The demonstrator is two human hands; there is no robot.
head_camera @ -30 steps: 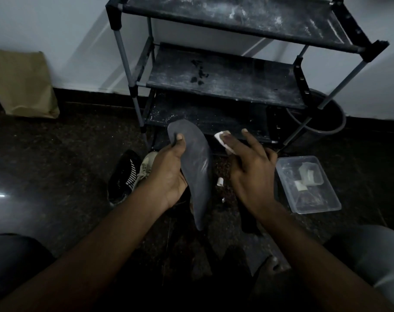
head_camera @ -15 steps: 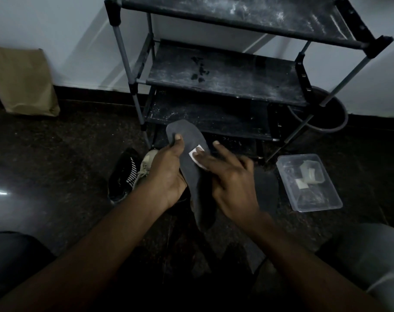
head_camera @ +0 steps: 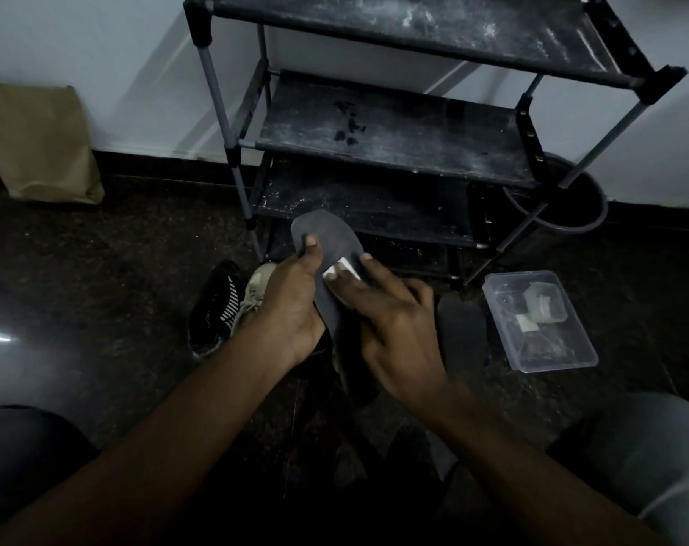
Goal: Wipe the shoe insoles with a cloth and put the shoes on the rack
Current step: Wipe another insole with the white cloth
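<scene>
My left hand (head_camera: 291, 305) grips a dark grey insole (head_camera: 329, 246) by its middle and holds it tilted above the floor, thumb on its upper face. With straight fingers, my right hand (head_camera: 390, 325) presses a small white cloth (head_camera: 341, 269) against the insole's upper face. A second dark insole (head_camera: 463, 333) lies flat on the floor to the right of my hands. A black shoe with white stripes (head_camera: 217, 309) and a beige laced shoe (head_camera: 252, 297) sit on the floor to the left, partly hidden by my left hand. The black shoe rack (head_camera: 394, 132) stands just beyond.
A clear plastic box (head_camera: 539, 321) holding folded white wipes lies on the floor at the right. A dark round bin (head_camera: 571, 202) stands behind the rack's right legs. A brown paper bag (head_camera: 39, 143) leans on the wall at far left. My knees frame the bottom corners.
My right hand has moved left from the air beside the insole onto it, bringing the white cloth into contact and sliding it down the face. My left hand kept its hold.
</scene>
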